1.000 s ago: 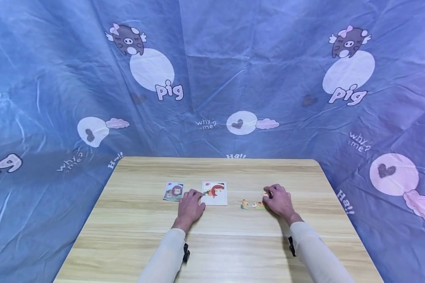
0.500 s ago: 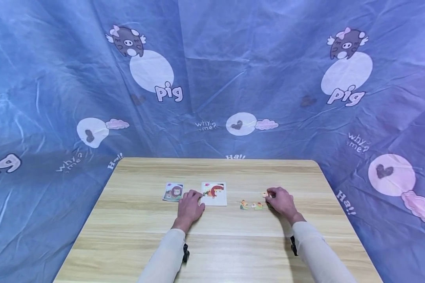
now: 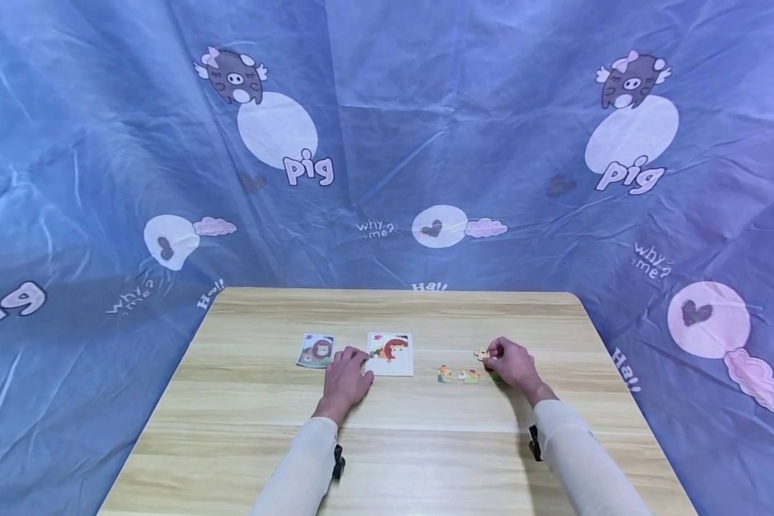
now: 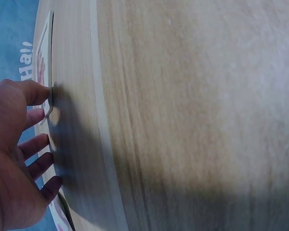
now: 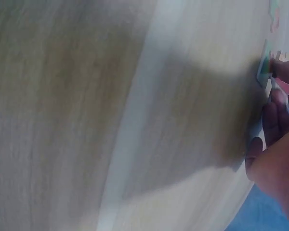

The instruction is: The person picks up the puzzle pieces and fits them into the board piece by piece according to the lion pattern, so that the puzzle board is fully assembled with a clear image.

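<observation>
In the head view, a white square puzzle board (image 3: 390, 367) bears part of a lion picture, with a brown mane and a pink flower. My left hand (image 3: 347, 376) lies palm down at its left edge, fingers loosely bent. The left wrist view shows its thumb at the board's edge (image 4: 50, 57). To the right, my right hand (image 3: 514, 365) pinches a small orange-and-white puzzle piece (image 3: 481, 354) between thumb and fingers. Just in front of it lie more pieces: an orange-and-green piece (image 3: 444, 374), a white-and-green piece (image 3: 469, 375) and a green piece (image 3: 493, 376) partly hidden by the hand.
A picture card (image 3: 316, 350) with a lion lies left of the board, by the left hand. Everything rests on a light wooden table (image 3: 419, 459). Behind and at both sides hangs a blue patterned cloth (image 3: 387, 122).
My right hand has shifted slightly right, so the orange-and-white piece at its fingertips and the green piece below show more. The left hand and the board have stayed in place.
</observation>
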`<state>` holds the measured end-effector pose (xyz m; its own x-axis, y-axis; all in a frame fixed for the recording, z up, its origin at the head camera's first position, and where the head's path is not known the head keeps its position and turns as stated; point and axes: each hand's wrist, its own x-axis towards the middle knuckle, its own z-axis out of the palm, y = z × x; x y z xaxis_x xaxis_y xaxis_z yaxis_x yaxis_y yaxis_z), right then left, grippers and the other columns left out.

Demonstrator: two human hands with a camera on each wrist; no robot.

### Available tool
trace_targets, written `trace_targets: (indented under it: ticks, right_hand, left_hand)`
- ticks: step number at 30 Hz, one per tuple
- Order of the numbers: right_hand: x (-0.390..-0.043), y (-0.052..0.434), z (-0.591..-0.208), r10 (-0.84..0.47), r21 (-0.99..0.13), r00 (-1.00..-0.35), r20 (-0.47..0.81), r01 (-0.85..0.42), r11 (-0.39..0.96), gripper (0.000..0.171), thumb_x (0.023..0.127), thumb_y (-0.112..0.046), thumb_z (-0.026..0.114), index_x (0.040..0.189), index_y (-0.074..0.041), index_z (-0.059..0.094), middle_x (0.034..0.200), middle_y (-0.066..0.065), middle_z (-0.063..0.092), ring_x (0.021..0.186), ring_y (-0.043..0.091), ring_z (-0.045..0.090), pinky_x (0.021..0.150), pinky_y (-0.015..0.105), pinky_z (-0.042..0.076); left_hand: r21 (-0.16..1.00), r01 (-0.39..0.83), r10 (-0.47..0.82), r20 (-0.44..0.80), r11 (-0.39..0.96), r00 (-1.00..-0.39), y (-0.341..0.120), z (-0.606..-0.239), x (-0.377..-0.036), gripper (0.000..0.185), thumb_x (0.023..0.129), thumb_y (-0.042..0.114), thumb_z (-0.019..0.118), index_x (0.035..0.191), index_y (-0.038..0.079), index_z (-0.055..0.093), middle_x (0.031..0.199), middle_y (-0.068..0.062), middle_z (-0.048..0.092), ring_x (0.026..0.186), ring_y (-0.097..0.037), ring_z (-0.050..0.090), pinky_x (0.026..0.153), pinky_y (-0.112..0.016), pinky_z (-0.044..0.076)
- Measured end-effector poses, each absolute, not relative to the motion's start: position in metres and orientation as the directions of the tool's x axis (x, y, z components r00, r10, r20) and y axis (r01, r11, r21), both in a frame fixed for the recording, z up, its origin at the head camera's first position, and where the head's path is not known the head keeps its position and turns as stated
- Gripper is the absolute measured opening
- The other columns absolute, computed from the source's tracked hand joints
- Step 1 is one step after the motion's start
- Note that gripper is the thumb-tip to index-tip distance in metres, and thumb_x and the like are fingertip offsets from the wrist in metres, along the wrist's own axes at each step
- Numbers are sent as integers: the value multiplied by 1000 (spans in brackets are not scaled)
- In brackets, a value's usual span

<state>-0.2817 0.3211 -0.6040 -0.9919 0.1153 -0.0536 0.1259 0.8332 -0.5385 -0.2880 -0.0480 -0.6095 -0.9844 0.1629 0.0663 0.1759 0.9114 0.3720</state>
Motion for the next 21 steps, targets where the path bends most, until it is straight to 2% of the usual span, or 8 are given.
trace_targets:
  ticks: [4, 9, 15, 21]
  right_hand:
    - [-281, 320, -608, 107, -551, -994, -9, 94, 829, 22, 77, -31, 67, 88, -18, 53, 75, -5, 57, 72, 12, 55, 74, 41, 35]
    - [-281, 316, -610, 119, -574, -993, 11, 91, 814, 20, 78, -33, 66, 90, -20, 56, 77, -5, 61, 72, 12, 57, 75, 39, 39]
    - [-284, 309, -608, 87, -636, -995, 44, 39, 770, 18, 79, -26, 65, 94, -17, 60, 81, 0, 62, 73, 14, 56, 69, 32, 45]
    - [-291, 293, -605, 46, -674, -996, 77, -18, 738, 19, 81, -22, 64, 98, -14, 62, 81, 1, 62, 70, 12, 55, 64, 27, 45]
  left_hand:
    - [371, 176, 162, 69, 912, -984, -48, -610, -288, 36, 79, 35, 57, 113, 23, 59, 118, -1, 50, 113, -27, 43, 86, -43, 37]
    - [377, 174, 162, 63, 910, -985, -47, -610, -287, 36, 79, 34, 58, 113, 22, 59, 118, -1, 50, 113, -27, 44, 86, -43, 37]
    - [376, 183, 167, 73, 908, -983, -47, -610, -287, 35, 80, 34, 57, 113, 22, 59, 118, -1, 50, 112, -27, 44, 85, -44, 38]
    - [371, 177, 163, 70, 912, -984, -47, -611, -288, 36, 80, 34, 57, 113, 23, 59, 119, -1, 50, 113, -27, 44, 86, -43, 37]
